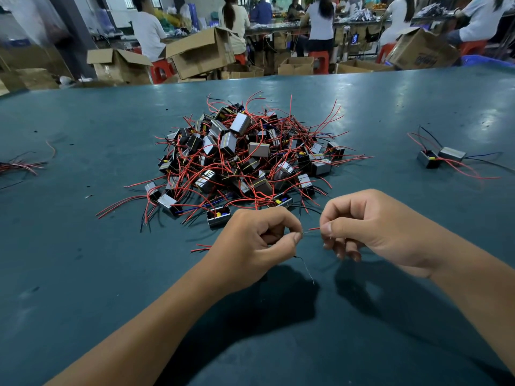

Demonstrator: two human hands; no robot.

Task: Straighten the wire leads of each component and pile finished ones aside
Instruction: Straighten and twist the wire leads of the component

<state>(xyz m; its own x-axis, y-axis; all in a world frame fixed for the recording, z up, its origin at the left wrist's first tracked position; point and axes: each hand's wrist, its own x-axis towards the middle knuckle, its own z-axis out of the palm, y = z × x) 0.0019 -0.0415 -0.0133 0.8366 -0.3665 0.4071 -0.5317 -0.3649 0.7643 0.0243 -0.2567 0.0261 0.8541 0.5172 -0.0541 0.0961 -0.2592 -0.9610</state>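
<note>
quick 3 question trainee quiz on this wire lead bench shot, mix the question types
1. True or false: both hands pinch the same red lead.
2. Which side of the table holds the two separate components: A left, B right?
3. Fill in: the big pile lies ___ the hands, farther from the person.

Key: 1 true, left hand and right hand hold it; 2 B; 3 beyond.

My left hand and right hand are both pinching one red lead between them, low over the green table. Big tangled pile of components sits just past my knuckles, and two more components sit off to the right.
</note>
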